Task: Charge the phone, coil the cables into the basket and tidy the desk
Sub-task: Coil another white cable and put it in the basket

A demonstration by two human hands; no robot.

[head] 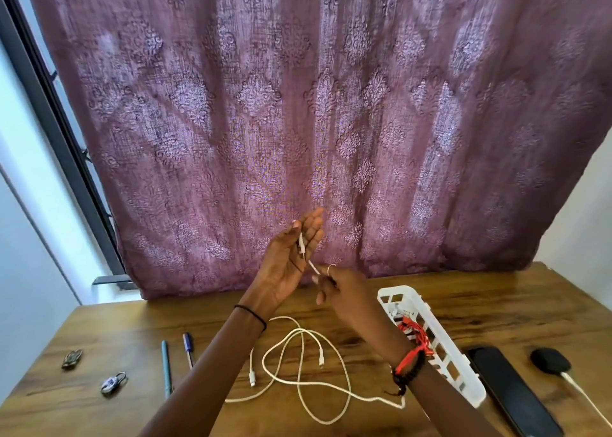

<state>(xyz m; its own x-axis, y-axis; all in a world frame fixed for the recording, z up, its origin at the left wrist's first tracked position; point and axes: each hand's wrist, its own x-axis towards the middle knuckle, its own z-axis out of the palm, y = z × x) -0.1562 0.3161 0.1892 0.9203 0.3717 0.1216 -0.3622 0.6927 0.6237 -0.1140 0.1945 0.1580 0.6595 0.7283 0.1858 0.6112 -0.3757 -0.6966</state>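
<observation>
My left hand (291, 258) is raised above the desk, palm up with the fingers mostly straight, and the thumb pins the plug end of a white cable (302, 243) against the palm. My right hand (334, 287) pinches the same cable just below, a small loop showing above its fingers. More white cable (298, 364) lies in loose loops on the wooden desk (496, 307) under my arms. The white slotted basket (430, 337) on the right holds a red cable (414, 332). The black phone (510, 390) lies to its right.
A black charger (549, 360) with a white lead sits at the far right. Two pens (167, 367) lie left of the cables, and a padlock (113, 383) and a small metal object (72, 359) rest near the left edge. A purple curtain (331, 122) hangs behind.
</observation>
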